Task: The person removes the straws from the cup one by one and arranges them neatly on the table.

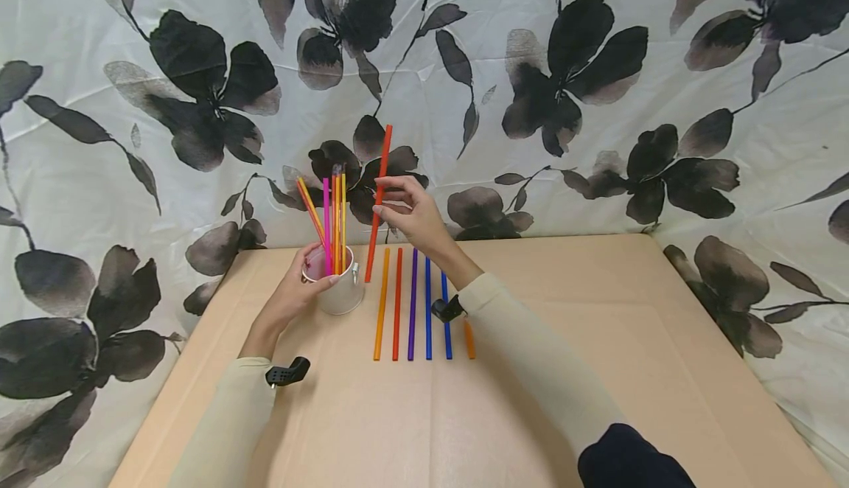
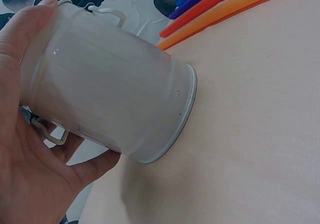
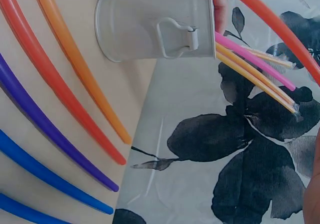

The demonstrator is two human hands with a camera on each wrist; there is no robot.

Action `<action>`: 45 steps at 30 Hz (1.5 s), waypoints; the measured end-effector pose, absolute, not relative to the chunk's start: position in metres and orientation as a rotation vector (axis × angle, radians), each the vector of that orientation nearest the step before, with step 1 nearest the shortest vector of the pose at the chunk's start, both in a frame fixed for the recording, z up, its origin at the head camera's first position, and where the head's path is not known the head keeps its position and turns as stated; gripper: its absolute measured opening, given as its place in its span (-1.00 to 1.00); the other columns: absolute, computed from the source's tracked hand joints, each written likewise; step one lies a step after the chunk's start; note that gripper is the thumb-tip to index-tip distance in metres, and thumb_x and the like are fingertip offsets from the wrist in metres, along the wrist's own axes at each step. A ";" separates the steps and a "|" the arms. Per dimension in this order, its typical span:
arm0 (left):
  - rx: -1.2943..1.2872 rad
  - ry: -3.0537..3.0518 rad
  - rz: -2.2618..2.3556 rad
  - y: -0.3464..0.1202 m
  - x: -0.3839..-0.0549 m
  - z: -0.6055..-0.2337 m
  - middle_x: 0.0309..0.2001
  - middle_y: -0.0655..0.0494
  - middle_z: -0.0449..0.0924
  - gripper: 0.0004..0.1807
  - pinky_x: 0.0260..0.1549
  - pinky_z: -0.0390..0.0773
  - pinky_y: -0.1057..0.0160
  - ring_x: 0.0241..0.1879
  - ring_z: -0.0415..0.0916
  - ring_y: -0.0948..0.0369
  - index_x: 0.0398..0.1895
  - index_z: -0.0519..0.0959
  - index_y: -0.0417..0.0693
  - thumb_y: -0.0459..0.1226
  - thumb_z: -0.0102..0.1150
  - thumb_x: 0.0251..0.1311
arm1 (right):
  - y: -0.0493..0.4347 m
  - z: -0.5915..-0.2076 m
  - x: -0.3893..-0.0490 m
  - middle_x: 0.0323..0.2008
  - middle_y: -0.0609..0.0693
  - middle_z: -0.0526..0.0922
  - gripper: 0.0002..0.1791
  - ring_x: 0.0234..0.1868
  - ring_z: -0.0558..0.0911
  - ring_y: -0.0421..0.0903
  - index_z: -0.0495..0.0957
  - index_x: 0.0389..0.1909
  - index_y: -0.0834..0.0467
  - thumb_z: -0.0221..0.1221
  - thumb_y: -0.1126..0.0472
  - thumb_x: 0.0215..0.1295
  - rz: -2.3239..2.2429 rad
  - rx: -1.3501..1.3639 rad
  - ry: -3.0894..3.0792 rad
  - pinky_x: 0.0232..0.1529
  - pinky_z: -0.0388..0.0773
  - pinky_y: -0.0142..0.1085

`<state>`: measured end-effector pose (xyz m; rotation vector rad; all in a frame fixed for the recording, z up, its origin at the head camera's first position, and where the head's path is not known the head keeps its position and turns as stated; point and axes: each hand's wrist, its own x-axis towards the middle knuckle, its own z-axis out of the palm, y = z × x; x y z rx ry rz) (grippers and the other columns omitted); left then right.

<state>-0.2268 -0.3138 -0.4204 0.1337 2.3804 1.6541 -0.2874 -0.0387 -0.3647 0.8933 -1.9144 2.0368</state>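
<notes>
My left hand point(image 1: 295, 293) grips a small whitish metal bucket point(image 1: 341, 299) with its fingers and thumb around the side. Several straws stand in it: a magenta straw point(image 1: 327, 222) and yellow and orange ones, some with clear wrapping at the ends in the right wrist view. Just right of the bucket, my right hand point(image 1: 416, 215) pinches a long red straw point(image 1: 385, 156) between thumb and fingertips. That straw hangs almost upright, its lower end beside the bucket. In the left wrist view the bucket point(image 2: 107, 79) shows its handle loops; its inside is hidden there.
On the tan table point(image 1: 564, 370) lies a row of straws: an orange straw point(image 1: 382, 311), a red straw point(image 1: 397, 311), a purple straw point(image 1: 413, 311), two blue ones and another orange straw point(image 1: 469, 340) partly under the right forearm. A floral cloth point(image 1: 464, 141) hangs behind.
</notes>
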 end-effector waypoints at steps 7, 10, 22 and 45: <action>0.128 2.380 1.649 -0.314 -0.228 -0.423 0.60 -0.19 -0.18 0.02 0.42 -0.02 -0.44 0.59 -0.25 -0.21 0.63 -0.15 0.11 -0.12 0.34 0.29 | -0.028 -0.354 -0.277 0.19 0.28 0.44 -0.52 0.12 0.58 0.36 0.47 0.24 0.37 0.23 0.53 0.29 2.061 0.810 -1.980 -0.04 0.71 -0.22; 0.124 2.384 1.646 -0.314 -0.228 -0.422 0.60 -0.18 -0.18 0.03 0.41 -0.02 -0.44 0.59 -0.25 -0.21 0.63 -0.15 0.12 -0.11 0.34 0.29 | -0.020 -0.357 -0.279 0.23 0.25 0.44 -0.49 0.15 0.58 0.29 0.47 0.30 0.29 0.22 0.48 0.32 2.040 0.766 -2.082 0.00 0.70 -0.21; 0.118 2.411 1.632 -0.313 -0.228 -0.421 0.61 -0.17 -0.18 0.03 0.40 -0.07 -0.47 0.60 -0.29 -0.20 0.63 -0.13 0.13 -0.09 0.35 0.28 | 0.014 -0.379 -0.286 0.26 0.05 0.52 -0.46 0.12 0.63 -0.03 0.51 0.34 -0.01 0.30 0.29 0.35 1.959 0.704 -2.288 0.03 0.69 -0.18; 0.100 2.405 1.643 -0.310 -0.228 -0.421 0.61 -0.17 -0.19 0.03 0.41 -0.06 -0.45 0.60 -0.28 -0.20 0.63 -0.15 0.11 -0.13 0.34 0.29 | 0.070 -0.415 -0.270 0.19 0.22 0.56 -0.42 0.02 0.64 0.14 0.47 0.35 0.18 0.28 0.44 0.31 2.019 0.613 -2.580 -0.03 0.71 -0.19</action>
